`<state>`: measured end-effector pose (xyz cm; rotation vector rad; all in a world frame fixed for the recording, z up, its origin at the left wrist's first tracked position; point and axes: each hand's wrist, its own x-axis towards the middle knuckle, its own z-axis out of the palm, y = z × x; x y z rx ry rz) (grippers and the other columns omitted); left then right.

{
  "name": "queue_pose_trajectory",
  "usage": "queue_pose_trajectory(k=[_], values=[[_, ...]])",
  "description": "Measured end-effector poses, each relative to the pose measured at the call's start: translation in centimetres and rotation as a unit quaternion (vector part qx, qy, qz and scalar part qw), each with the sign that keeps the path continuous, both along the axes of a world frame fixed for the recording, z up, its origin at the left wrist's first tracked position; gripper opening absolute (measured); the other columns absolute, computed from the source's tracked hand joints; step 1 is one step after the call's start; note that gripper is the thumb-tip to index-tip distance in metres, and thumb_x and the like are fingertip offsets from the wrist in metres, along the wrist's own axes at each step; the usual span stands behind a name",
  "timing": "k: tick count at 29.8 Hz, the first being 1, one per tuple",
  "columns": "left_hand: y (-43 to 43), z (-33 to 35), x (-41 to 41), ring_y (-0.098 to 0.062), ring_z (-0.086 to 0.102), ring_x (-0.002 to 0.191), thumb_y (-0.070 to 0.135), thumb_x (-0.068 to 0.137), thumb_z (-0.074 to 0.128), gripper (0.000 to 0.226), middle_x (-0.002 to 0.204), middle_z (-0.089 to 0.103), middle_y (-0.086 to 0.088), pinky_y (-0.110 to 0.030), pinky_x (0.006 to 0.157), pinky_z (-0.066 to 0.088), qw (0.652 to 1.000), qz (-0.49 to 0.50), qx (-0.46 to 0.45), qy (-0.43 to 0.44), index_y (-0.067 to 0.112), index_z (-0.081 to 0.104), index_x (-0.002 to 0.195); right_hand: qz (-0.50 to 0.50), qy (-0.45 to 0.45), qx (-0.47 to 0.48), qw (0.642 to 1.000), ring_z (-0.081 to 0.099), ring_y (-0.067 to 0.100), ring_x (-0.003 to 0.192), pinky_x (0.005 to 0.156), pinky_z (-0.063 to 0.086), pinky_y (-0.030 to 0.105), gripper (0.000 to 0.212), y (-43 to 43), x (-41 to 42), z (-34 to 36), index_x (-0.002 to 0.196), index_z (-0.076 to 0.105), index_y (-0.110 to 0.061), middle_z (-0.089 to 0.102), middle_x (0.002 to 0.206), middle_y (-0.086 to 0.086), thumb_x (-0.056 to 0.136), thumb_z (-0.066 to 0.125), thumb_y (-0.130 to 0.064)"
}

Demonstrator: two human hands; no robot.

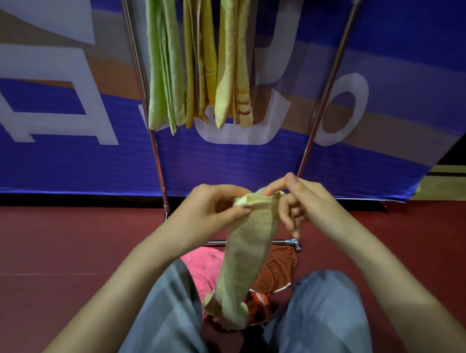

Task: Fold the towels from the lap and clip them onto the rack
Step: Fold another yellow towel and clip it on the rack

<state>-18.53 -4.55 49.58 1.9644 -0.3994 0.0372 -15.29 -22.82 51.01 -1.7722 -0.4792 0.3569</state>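
1. The rack [140, 73] stands ahead of the person. Three folded towels [199, 54] hang inside it, toward its left pole; its top bar and any clips are out of view.
2. A pink towel [204, 265] lies on the lap, in front of the rack's base bar.
3. The left hand [214, 207] pinches the left top corner of the pale towel [245, 257] between thumb and fingers.
4. That towel hangs in a narrow strip before the rack's base, its tail reaching the lap. It looks light, soft and limp, so it will likely sag and unfold unless it is gripped at the top edge, both corners together.
5. An orange towel [278, 269] lies on the lap, just in front of the rack's base bar.
6. The right hand [303, 200] nips the right top corner between thumb and forefinger, its other fingers loosely curled.
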Motion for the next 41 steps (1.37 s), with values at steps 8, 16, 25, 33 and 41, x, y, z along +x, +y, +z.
queue_pose_trajectory(k=[8,16,25,33,41], values=[[0.7,0.5,0.2,-0.014,0.066,0.089,0.013,0.084,0.061,0.018,0.094,0.072,-0.008,-0.026,0.081,0.052,0.997,-0.016,0.077,-0.024,0.01,0.067,0.1,0.055,-0.155,-0.243,0.956,0.047,0.007,0.039,0.047,0.04,0.025,0.024,-1.8,0.4,-0.6,0.074,0.058,-0.029,0.049,0.043,-0.006,0.08,0.053,-0.052],[1.0,0.1,-0.2,-0.021,0.066,0.087,0.028,0.078,0.056,0.029,0.091,0.073,-0.007,-0.033,0.08,0.049,0.994,-0.016,0.103,-0.027,0.013,0.067,0.099,0.161,-0.325,-0.341,0.867,0.047,0.001,0.047,0.046,0.028,0.015,0.019,-1.1,-0.4,-0.1,0.086,0.063,-0.022,0.048,0.049,0.005,0.08,0.058,-0.04],[1.2,-0.6,-0.3,-0.029,0.064,0.083,0.029,0.08,0.057,0.025,0.085,0.071,-0.012,-0.038,0.074,0.049,0.993,-0.024,0.111,-0.021,0.015,0.067,0.097,0.066,-0.373,-0.333,0.863,0.044,0.002,0.048,0.045,0.02,0.011,0.033,-2.9,0.2,-1.4,0.081,0.067,-0.025,0.039,0.038,-0.008,0.078,0.05,-0.053],[0.7,-0.1,-0.2,-0.014,0.062,0.074,0.022,0.08,0.062,0.021,0.085,0.07,-0.016,-0.025,0.071,0.048,0.997,-0.021,0.065,-0.033,0.008,0.067,0.094,-0.015,-0.371,-0.196,0.908,0.059,0.011,0.065,0.06,0.048,0.033,0.033,-3.3,0.4,-2.2,0.078,0.064,-0.019,0.063,0.069,-0.007,0.079,0.049,-0.049],[-0.2,0.3,-0.6,0.006,0.062,0.077,0.0,0.081,0.059,0.024,0.073,0.07,0.022,-0.008,0.072,0.047,0.999,-0.009,-0.047,-0.011,0.022,0.065,0.086,-0.099,-0.345,-0.028,0.933,0.058,-0.002,0.061,0.059,0.047,0.014,0.019,-2.4,-0.5,-2.5,0.083,0.068,-0.01,0.06,0.076,-0.017,0.078,0.061,-0.028]])
